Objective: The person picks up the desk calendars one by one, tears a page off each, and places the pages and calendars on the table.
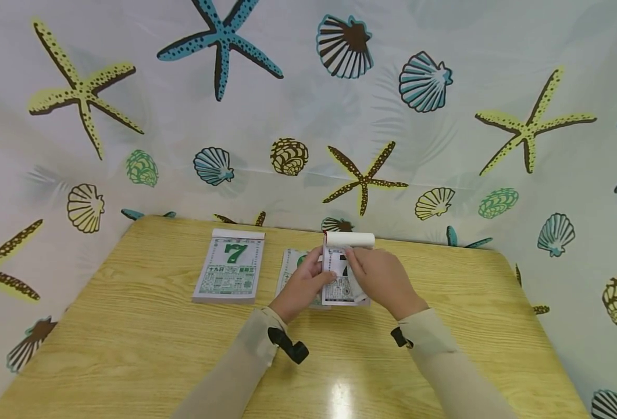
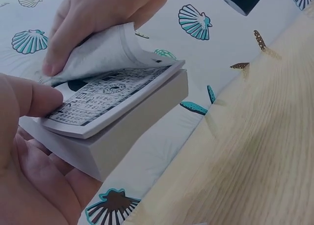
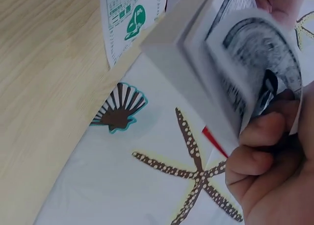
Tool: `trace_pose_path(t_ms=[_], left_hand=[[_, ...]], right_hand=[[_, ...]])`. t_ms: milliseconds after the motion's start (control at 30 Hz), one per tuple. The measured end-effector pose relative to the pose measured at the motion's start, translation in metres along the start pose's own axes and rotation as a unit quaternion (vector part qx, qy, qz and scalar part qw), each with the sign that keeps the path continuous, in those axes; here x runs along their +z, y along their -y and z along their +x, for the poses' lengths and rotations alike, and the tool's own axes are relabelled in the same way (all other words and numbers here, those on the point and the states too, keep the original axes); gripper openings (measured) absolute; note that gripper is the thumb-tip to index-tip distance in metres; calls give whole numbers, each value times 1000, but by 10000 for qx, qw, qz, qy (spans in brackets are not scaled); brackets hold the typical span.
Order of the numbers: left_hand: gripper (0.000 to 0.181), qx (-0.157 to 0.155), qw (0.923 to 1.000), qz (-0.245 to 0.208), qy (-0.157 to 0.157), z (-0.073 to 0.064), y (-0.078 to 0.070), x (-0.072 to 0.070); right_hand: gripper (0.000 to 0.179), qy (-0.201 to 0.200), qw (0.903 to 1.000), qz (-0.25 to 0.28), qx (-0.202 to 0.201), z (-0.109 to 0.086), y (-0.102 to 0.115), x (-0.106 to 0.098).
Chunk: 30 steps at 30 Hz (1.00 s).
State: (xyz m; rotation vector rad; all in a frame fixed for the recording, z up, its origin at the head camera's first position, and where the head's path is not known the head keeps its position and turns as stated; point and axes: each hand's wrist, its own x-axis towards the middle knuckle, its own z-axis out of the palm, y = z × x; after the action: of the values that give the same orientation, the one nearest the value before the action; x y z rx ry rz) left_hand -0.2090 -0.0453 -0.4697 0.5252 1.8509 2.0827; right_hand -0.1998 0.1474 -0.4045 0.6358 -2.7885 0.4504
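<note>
A thick tear-off calendar pad [image 1: 334,297] with black print is held up over the table. My left hand [image 1: 300,288] grips its left side; in the left wrist view the thumb lies on the printed face and the fingers support the block [image 2: 142,127] from below. My right hand [image 1: 387,279] pinches the top page [image 3: 267,38], which curls up from the pad in the right wrist view. That lifted page [image 2: 105,53] also bends away from the sheets beneath in the left wrist view. A white rolled strip [image 1: 350,238] runs along the pad's top edge.
Left on the wooden table [image 1: 151,326] lies another calendar pad [image 1: 229,267] with a green 7. A green-printed sheet [image 1: 289,270] lies partly hidden beneath the held pad and left hand. A cloth [image 1: 266,116] with starfish and shells hangs behind the table.
</note>
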Motion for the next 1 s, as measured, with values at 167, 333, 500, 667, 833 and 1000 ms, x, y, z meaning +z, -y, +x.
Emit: trace_pose_path(t_ms=[167, 333, 500, 667, 833, 1000], left_hand=[[59, -9, 9999, -57, 115, -1, 0, 1], [57, -38, 9994, -115, 318, 0, 1, 1], [59, -83, 9990, -189, 398, 0, 4, 2], [59, -95, 9989, -269, 368, -1, 5, 1], [59, -185, 9989, -242, 356, -1, 4, 1], [60, -229, 9988, -242, 361, -2, 3, -1]], right_hand=[[40, -59, 9998, 92, 183, -6, -14, -5], [41, -61, 9994, 237, 247, -13, -25, -7], [40, -6, 9987, 454, 252, -18, -31, -8], [35, 31, 9962, 861, 94, -19, -34, -8], [29, 126, 9816, 1896, 171, -22, -42, -6], [30, 61, 9649, 2611, 262, -25, -52, -3]])
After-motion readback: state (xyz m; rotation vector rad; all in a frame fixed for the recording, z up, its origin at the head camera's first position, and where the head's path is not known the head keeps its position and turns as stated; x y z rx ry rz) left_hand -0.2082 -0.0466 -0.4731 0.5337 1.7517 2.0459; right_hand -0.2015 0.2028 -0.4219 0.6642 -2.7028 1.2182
